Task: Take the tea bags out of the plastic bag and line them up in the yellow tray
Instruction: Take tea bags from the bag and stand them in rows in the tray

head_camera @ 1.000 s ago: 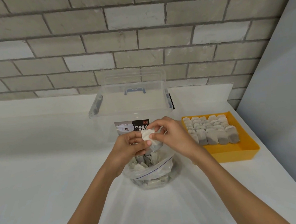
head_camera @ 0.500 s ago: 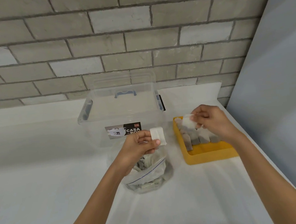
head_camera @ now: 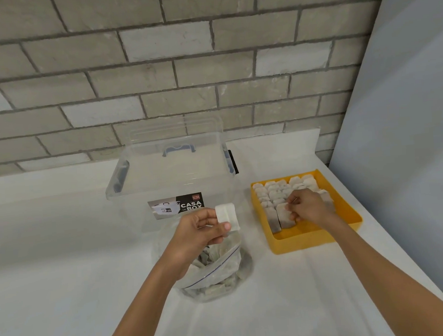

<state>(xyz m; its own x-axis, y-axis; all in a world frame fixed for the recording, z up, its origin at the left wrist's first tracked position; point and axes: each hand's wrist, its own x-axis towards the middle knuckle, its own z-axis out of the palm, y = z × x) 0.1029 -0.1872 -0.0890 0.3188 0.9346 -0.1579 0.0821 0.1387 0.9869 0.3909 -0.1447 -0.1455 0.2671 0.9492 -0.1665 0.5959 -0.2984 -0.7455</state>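
Our right grip (head_camera: 307, 207) just lowered its pinched paper tea bag (head_camera: 284, 216) into the yellow plastic tray (head_camera: 304, 243) row, left grip (head_camera: 196, 235) pinching the next white tea bag (head_camera: 227, 216).

Clear box (head_camera: 169, 180), lid (head_camera: 176, 133) apparently behind

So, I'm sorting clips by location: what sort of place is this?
Probably a plain kitchen or utility counter, though no appliances show. A white counter runs along a grey brick wall, and on it stand a clear storage box, a yellow tray of tea bags and a plastic bag.
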